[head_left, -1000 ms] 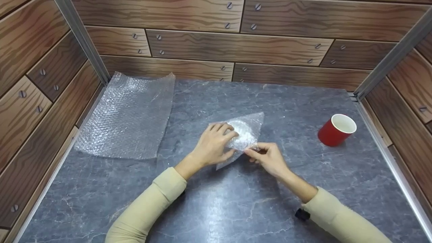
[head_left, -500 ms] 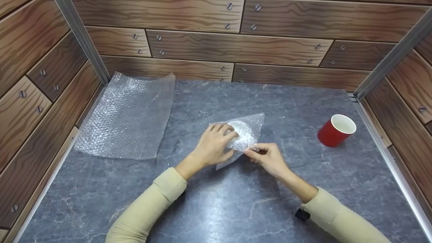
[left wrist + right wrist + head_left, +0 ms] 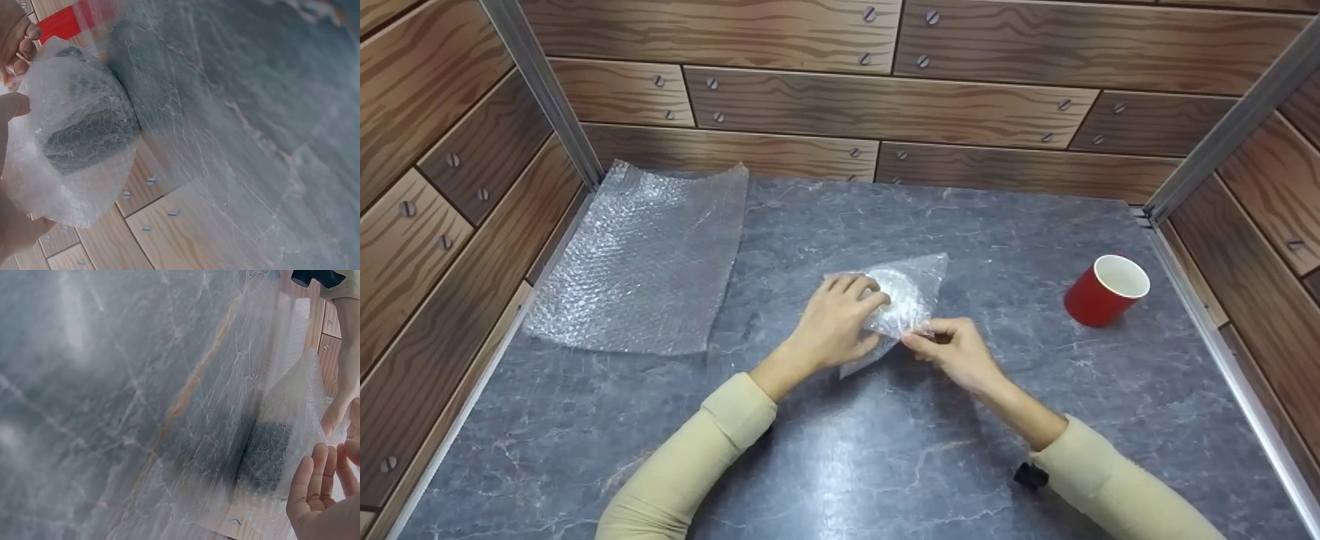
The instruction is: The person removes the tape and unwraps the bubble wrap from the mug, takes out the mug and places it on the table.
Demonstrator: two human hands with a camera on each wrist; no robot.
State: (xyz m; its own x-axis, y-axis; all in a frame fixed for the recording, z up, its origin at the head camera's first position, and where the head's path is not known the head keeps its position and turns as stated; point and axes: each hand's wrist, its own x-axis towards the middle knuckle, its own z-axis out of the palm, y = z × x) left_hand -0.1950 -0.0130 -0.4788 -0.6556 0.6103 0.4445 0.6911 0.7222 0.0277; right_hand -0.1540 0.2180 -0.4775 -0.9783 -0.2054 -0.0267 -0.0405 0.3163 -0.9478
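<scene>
A bubble-wrapped bundle (image 3: pixel 904 296) sits on the tabletop between both hands. Its round top looks whitish from above, while the wrist views show a dark side through the bubble wrap (image 3: pixel 93 135); the kind of thing inside is unclear. My left hand (image 3: pixel 832 319) holds the bundle from the left, with bent fingers over the top and thumb lower down on the near side. At the near right corner, my right hand (image 3: pixel 960 356) pinches a fold of the wrap between thumb and index finger. In the right wrist view, this hand's other fingers (image 3: pixel 318 484) are loosely bent beside the bundle.
A flat sheet of bubble wrap (image 3: pixel 645 262) lies at the back left of the marbled grey tabletop (image 3: pixel 840 450). Over on the right stands an upright red mug (image 3: pixel 1099 296) with a white inside. Wood-patterned walls (image 3: pixel 780 97) and metal rails enclose the table.
</scene>
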